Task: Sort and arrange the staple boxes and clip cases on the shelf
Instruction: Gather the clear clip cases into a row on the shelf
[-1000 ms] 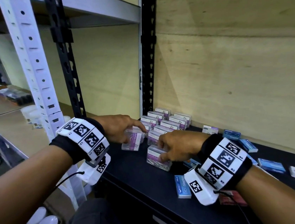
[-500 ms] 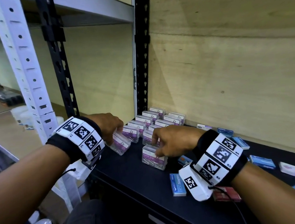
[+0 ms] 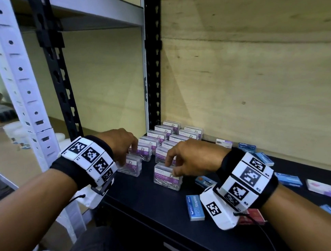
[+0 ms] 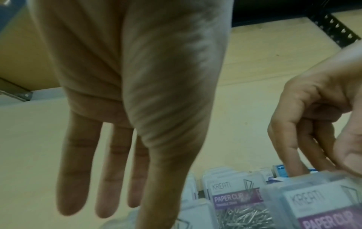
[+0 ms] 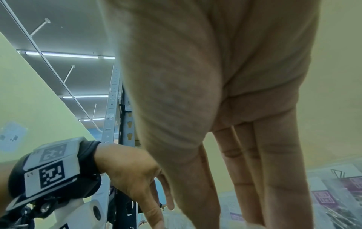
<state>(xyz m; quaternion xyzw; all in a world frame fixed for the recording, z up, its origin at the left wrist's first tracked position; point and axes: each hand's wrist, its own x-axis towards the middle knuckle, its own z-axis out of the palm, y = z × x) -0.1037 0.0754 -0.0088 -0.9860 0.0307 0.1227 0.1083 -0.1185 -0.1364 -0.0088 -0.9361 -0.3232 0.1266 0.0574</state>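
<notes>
On the black shelf (image 3: pixel 140 202) I have both hands down among the clear paper clip cases near its back left corner. My right hand (image 3: pixel 193 159) rests on the front case (image 3: pixel 167 179), the one standing alone in front of the right-hand row; the fingers reach down its far side and the thumb its near side, so I am pinching its top edge, and it sits closer to the row (image 3: pixel 174 136) than half a second ago. My left hand (image 3: pixel 121 144) has come down onto the left case (image 3: pixel 131 166). A second ago that case was lifted and tilted in my fingers; now it stands on the shelf at the front of the left-hand row, with my straight fingers touching its top. In the left wrist view those fingers (image 4: pixel 78 162) hang nearly straight and slightly apart. Whether the thumb presses the case I cannot tell. The blue staple boxes lie flat along the right half of the shelf, one (image 3: pixel 195 207) near the front edge just beside my right wristband (image 3: pixel 243 186), others (image 3: pixel 288 179) farther right, and they lie as they did earlier.
</notes>
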